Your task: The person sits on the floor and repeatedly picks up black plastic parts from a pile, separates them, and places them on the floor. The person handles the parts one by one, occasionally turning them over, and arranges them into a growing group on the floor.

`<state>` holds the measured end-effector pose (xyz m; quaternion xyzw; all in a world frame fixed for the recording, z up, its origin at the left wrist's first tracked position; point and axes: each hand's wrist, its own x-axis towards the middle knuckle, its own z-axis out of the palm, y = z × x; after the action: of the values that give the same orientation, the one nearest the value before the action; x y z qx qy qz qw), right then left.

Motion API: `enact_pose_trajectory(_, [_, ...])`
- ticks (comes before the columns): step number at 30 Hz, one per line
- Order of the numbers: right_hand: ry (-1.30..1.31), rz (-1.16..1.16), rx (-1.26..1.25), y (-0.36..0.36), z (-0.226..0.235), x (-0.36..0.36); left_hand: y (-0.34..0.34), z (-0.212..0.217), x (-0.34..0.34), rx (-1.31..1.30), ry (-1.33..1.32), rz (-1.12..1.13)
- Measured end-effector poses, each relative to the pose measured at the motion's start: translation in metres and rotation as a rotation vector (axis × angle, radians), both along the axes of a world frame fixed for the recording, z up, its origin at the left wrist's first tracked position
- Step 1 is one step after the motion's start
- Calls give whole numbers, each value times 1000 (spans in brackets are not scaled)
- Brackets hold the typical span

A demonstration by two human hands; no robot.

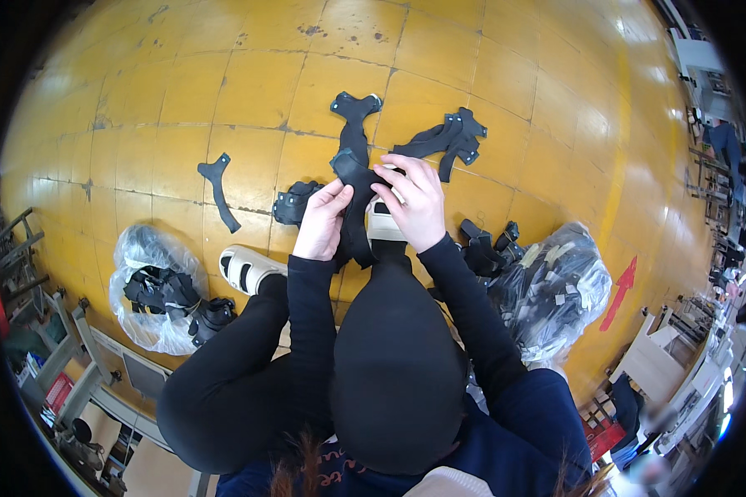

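Between my hands hangs a black fabric piece (358, 203), a long strip with a wider, forked upper end. My left hand (325, 222) is closed on its left edge, thumb on top. On the other side my right hand (414, 199) has curled fingers and thumb gripping the right edge near the top. Just beyond lies a similar black strip (355, 112) with a forked end and small pale tags, partly hidden by the held piece. A heap of like strips (452, 137) rests on the floor past my right hand, and a folded black bundle (293, 205) sits left of my left hand.
A single black strip (216, 190) lies farther left on the yellow tiled floor (166, 149). Clear plastic bags with black pieces stand at left (174, 257) and right (564, 290). Loose black pieces (485, 248) lie beside the right bag. My sandals (247, 269) flank the work.
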<state>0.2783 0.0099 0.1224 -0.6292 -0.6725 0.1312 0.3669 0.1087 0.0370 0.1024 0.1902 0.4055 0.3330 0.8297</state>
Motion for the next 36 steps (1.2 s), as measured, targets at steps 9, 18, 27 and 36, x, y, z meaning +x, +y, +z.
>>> enact_pose_trajectory(9, [271, 278, -49, -2, -9, -26, -14, -44, -11, -33, -116, 270])
enact_pose_trajectory(18, [1025, 405, -694, -17, 8, -20, 6, -49, -61, 2, 210, 664])
enact_pose_trajectory(27, [855, -23, -525, 46, -60, 9, 11, -36, -67, 143, 241, 824])
enact_pose_trajectory(36, [899, -33, -505, 52, -61, 3, 8, -37, -53, 70, 192, 716])
